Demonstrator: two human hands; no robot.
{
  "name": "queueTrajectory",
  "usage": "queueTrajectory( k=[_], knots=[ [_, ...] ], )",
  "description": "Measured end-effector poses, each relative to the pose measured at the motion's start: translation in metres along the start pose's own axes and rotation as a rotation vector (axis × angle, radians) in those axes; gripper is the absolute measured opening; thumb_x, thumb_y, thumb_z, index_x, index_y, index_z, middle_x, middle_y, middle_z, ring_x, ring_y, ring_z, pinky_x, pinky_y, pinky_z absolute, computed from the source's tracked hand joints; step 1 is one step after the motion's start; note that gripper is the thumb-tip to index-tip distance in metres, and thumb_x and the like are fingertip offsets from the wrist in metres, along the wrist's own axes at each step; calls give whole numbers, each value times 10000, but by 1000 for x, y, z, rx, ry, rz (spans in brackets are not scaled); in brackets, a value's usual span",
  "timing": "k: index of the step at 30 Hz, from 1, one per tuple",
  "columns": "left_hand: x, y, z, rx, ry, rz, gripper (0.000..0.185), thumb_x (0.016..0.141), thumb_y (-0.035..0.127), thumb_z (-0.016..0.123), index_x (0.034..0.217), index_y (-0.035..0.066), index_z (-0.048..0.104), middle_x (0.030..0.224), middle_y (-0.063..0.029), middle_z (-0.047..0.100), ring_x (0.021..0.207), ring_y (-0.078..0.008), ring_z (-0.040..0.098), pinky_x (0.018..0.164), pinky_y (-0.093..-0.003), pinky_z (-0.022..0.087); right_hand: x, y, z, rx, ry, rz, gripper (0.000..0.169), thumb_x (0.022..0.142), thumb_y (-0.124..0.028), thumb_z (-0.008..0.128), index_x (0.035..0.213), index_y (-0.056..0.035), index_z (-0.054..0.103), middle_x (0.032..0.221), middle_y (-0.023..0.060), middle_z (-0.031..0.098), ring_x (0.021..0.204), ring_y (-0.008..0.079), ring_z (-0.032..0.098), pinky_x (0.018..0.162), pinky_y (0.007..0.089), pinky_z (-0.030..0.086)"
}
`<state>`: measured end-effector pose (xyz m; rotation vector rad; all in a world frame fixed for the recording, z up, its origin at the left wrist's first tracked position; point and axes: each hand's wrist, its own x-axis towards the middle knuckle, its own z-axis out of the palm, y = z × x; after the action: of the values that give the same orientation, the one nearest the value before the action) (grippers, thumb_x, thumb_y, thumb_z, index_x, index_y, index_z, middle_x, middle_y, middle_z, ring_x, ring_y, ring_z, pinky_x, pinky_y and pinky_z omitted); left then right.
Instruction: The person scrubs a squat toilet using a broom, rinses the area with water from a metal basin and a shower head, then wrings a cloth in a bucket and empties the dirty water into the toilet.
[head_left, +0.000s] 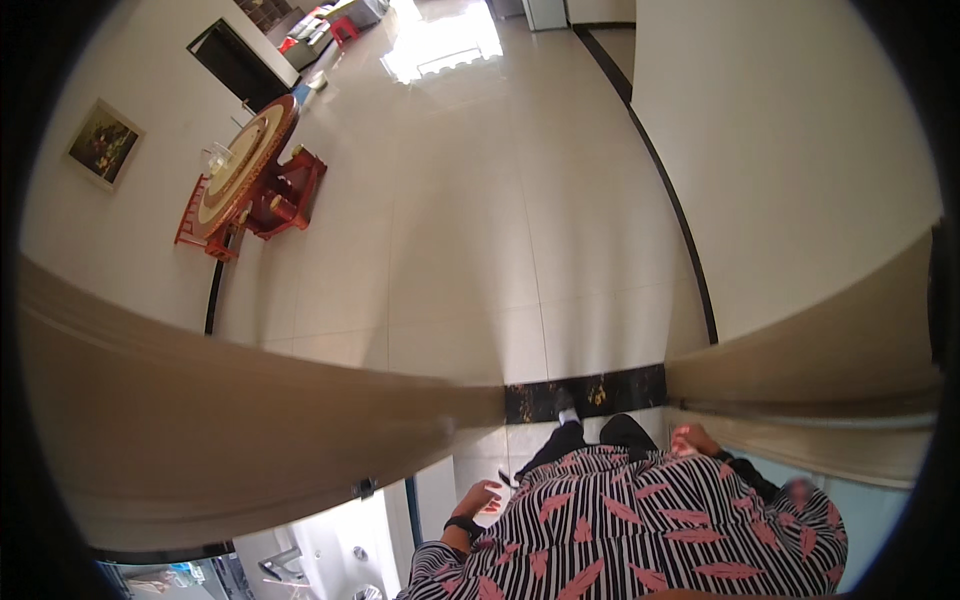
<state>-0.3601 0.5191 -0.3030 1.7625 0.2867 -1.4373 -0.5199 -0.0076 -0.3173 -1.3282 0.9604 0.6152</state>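
My left hand (480, 499) hangs beside my body at the lower middle, its fingers loosely curled and nothing seen in it. On the other side, my right hand (691, 439) is close to my patterned top (615, 525), its fingers bent inward; whether it holds something cannot be told. A dark band is around each wrist. One foot (567, 412) is on the dark patterned threshold (596, 395) of a doorway, between brown door-frame walls.
Beyond the doorway lies a glossy tiled floor (450, 225). A round dining table (277, 124) with wooden stools stands at the left, near a framed picture (106, 144). A red stool (344, 31) is farther off. A white sink (337, 547) with a faucet (283, 566) is at the lower left.
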Motion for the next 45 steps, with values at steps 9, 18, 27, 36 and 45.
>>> queueTrajectory(
  k=[9, 18, 27, 36, 45],
  knots=[
    [-29, -49, 62, -552, 225, -75, 376, 887, 269, 508, 1204, 76, 452, 1047, -93, 551, 928, -231, 574, 787, -378, 495, 64, 34, -44, -448, -636, -13, 189, 820, -204, 579, 896, -43, 642, 785, 38, 629, 720, 125, 573, 693, 284, 463],
    [-14, -74, 93, -420, 215, 36, 281, 890, 229, 492, 1116, 66, 526, 1024, -84, 570, 871, -210, 579, 755, -342, 497, 143, -51, -43, -558, -302, 138, 155, 782, -205, 573, 716, -65, 569, 590, 11, 506, 508, 146, 494, 446, 287, 422],
    [27, -36, 86, -438, 209, 47, 274, 889, 233, 494, 1101, 65, 528, 1027, -87, 572, 859, -208, 581, 747, -341, 498, 149, -135, 4, -1101, -552, -108, 237, 703, -271, 653, 836, -77, 678, 710, 85, 645, 603, 213, 584, 550, 370, 493],
    [59, -15, 99, -494, 204, 77, 267, 887, 238, 496, 1087, 63, 531, 1031, -91, 574, 848, -205, 584, 738, -340, 498, 140, -174, 11, -1191, -669, -311, 301, 795, -266, 595, 966, -22, 632, 788, 69, 641, 673, 173, 562, 624, 319, 481],
    [61, -11, 108, -548, 202, 74, 261, 886, 242, 497, 1072, 62, 534, 1034, -94, 576, 836, -203, 586, 729, -340, 499, 162, -49, -143, -1246, -641, -552, 311, 782, -207, 565, 1026, -18, 603, 912, 150, 650, 829, 280, 626, 736, 366, 504]
  ],
)
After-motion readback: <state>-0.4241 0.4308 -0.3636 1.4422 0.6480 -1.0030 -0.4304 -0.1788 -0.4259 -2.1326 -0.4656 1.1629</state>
